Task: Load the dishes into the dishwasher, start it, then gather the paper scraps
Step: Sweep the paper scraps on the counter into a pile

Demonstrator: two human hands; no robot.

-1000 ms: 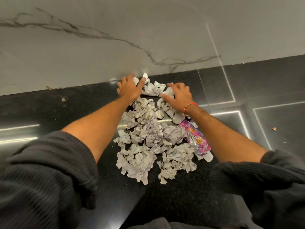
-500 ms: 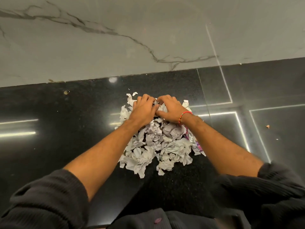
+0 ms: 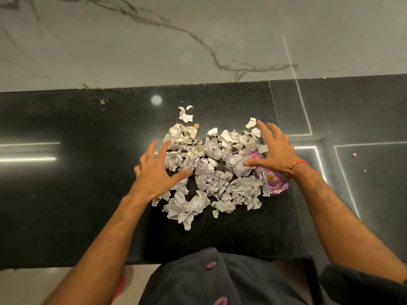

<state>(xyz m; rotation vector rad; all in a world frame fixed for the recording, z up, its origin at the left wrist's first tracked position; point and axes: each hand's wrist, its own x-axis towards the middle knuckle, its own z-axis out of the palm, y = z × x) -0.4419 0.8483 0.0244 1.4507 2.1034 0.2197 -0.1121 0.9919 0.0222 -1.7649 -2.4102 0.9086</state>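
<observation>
Crumpled paper scraps (image 3: 209,172) lie heaped on the black table (image 3: 66,194). The left hand (image 3: 157,175) and right hand (image 3: 275,150) flank the heap, fingers spread, grasping nothing; a purple wrapper (image 3: 276,183) lies under the right wrist.

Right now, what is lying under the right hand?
Under the right hand lies a purple wrapper, partly covered by the hand and wrist, at the right edge of the paper scraps. Whether anything else sits beneath the palm cannot be seen.
</observation>
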